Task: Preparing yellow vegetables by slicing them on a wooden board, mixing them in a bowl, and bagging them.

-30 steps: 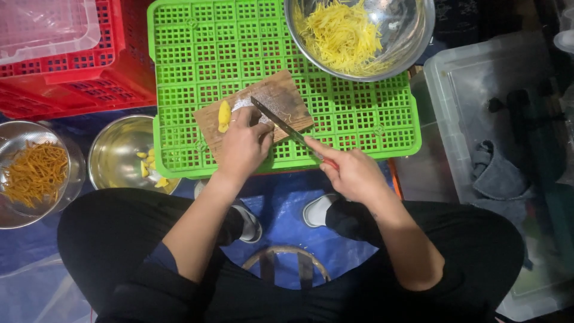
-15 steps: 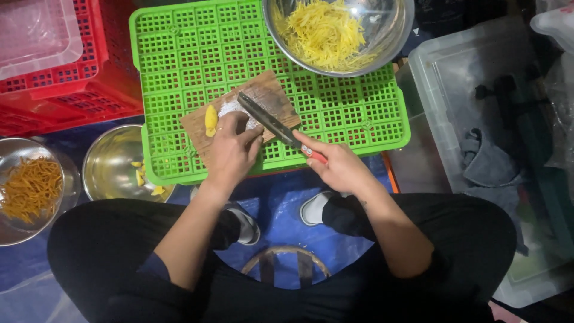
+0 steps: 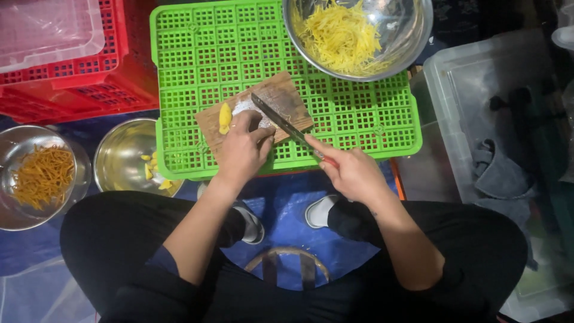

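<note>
Since the earlier frame, your knife (image 3: 281, 119) had slid lower across the cutting board (image 3: 281, 96), and your left hand (image 3: 242, 149) had stayed pressed over the white piece (image 3: 245, 106) there. Your right hand (image 3: 353, 170) was closed round the knife's handle, the blade slanting up and left over the board to just beside your left fingertips. Your left hand was curled, fingers bent down on the white piece, holding it flat against the wood. A yellow chunk (image 3: 224, 118) lay on the board just left of that hand, touching nothing else that you could make out.

The board sat on a green crate (image 3: 197, 54) turned upside down. At the crate's far right corner stood a steel bowl (image 3: 412, 36) heaped with pale yellow shreds (image 3: 341, 36), well clear of the blade. To your left, a smaller steel bowl (image 3: 119, 161) with a few yellow scraps sat against the crate's edge, and beside it another bowl (image 3: 18, 209) held orange strips (image 3: 42, 176). Red crates (image 3: 89, 78) stood behind those, and a clear plastic bin (image 3: 478, 90) lay to your right.
</note>
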